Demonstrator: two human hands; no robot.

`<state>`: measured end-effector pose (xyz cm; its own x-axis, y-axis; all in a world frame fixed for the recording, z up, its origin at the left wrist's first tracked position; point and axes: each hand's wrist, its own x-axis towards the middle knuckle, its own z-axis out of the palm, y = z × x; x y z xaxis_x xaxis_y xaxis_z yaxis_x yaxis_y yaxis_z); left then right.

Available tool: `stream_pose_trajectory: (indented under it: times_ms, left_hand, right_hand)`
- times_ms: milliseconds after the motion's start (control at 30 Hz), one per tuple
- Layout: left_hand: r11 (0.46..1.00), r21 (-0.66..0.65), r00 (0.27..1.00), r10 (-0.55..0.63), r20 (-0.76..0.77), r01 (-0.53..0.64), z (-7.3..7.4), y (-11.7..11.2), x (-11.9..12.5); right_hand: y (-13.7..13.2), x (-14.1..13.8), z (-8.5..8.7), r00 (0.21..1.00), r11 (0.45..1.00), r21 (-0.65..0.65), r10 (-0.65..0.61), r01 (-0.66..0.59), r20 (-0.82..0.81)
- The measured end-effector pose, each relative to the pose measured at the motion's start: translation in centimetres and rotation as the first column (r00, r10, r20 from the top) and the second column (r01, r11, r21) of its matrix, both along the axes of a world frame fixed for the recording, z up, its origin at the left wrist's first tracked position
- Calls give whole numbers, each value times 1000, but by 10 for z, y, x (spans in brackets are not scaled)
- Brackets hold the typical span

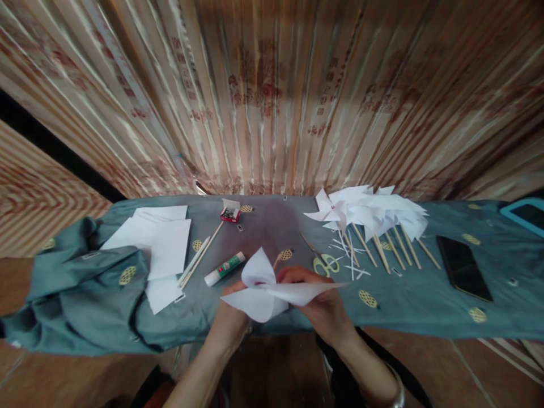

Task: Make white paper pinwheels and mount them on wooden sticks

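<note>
A white paper pinwheel (272, 299) over the near edge of the counter (408, 300) is pinched in the right hand's (325, 311) partly covered grip and hides the left hand's (233, 318) fingers, whose grip I cannot tell, while a blue-edged device (525, 215) is cut off

Smooth, matt paper forms the near pinwheel (259, 307), the pinwheels (361, 207) at far right and the flat sheets (170, 241) at left. The sticks (381, 253) below the far-right pinwheels are bare, dull wood. Soft, matt cloth (272, 226), heavily wrinkled at left, covers the surface. Behind hangs a pleated fabric curtain (276, 102) with a satiny sheen. The glue stick (224, 268) looks like smooth plastic; the scissors (321, 258) pair plastic-looking handles with metal blades. The phone's (464, 269) face is smooth and glossy. A bracelet (399, 391), near right, looks like shiny metal.
</note>
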<state>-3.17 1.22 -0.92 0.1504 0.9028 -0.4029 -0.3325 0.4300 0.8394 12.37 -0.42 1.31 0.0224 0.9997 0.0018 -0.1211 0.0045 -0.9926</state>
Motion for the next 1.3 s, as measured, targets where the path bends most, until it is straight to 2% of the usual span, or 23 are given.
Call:
stream_pose_trajectory:
  times_ms: [67,167,267,367,533,800,1167,1300]
  left_hand:
    - [997,-82,998,5,57,-1,7,-2,6]
    - [992,-124,992,39,117,-24,16,-5,13]
    - [988,-142,986,77,149,-56,17,-7,15]
    - [987,-142,984,96,153,-74,16,-8,14]
    - [986,-164,984,65,168,-37,18,-8,16]
    - [986,-166,976,53,211,-18,22,-9,18]
    - [980,-198,987,40,156,-9,23,-10,17]
    - [984,-180,989,33,143,-7,22,-10,16]
  right_hand:
    - [-4,1,4,997,996,87,-23,16,79]
    - [-6,4,7,974,978,197,-102,61,204]
    - [-7,7,10,938,944,327,-149,41,312]
    - [-7,9,13,917,909,416,-180,18,355]
    - [-9,8,17,891,909,416,-199,13,408]
    - [-11,10,18,897,914,406,-186,8,402]
    - [-13,11,22,879,909,416,-188,-12,438]
    - [-12,12,23,879,892,451,-196,-24,434]
